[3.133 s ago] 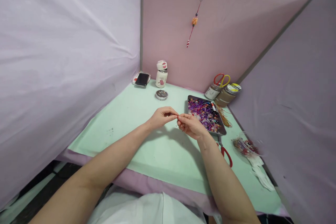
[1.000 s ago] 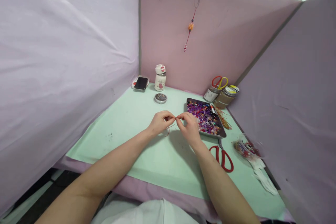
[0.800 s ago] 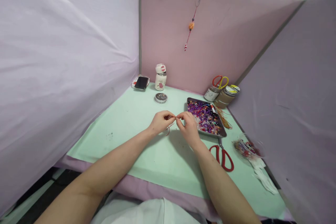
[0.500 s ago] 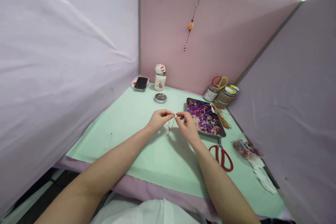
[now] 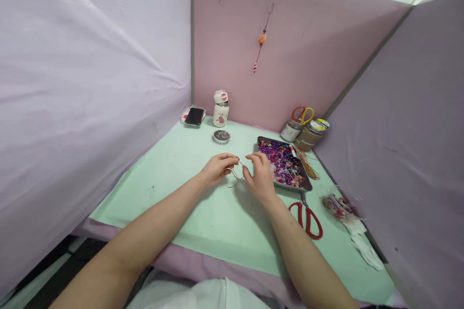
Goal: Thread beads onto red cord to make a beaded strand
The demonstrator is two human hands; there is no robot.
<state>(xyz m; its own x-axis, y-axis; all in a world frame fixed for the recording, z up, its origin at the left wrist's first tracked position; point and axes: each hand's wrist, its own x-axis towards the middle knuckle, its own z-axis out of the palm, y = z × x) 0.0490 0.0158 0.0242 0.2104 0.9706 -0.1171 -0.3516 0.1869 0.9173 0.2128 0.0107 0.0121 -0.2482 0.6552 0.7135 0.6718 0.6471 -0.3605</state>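
Over the table's middle, my left hand (image 5: pixel 219 168) pinches a thin red cord (image 5: pixel 235 179) between thumb and forefinger. Loose ends of the cord curl below the fingertips and reach toward the other hand. Close on the right is my right hand (image 5: pixel 259 177), its thumb and forefinger apart, with the cord passing by the thumb tip. I see no bead on the cord, though the fingertips are small here. Just beyond the right hand lies a dark tray (image 5: pixel 309 185) full of mostly purple beads.
Red-handled scissors (image 5: pixel 309 222) lie below the tray. Behind stand a white bottle (image 5: pixel 221 114), a small round tin (image 5: pixel 221 136), a phone (image 5: pixel 195 116) and jars (image 5: pixel 311 136). A bag of beads (image 5: pixel 340 206) is at right. A beaded string (image 5: pixel 262 38) hangs at the back wall.
My left hand has shifted slightly left and turned, still pinching the cord. The right thumb and forefinger have spread wider, and the cord's ends hang in a different curl.
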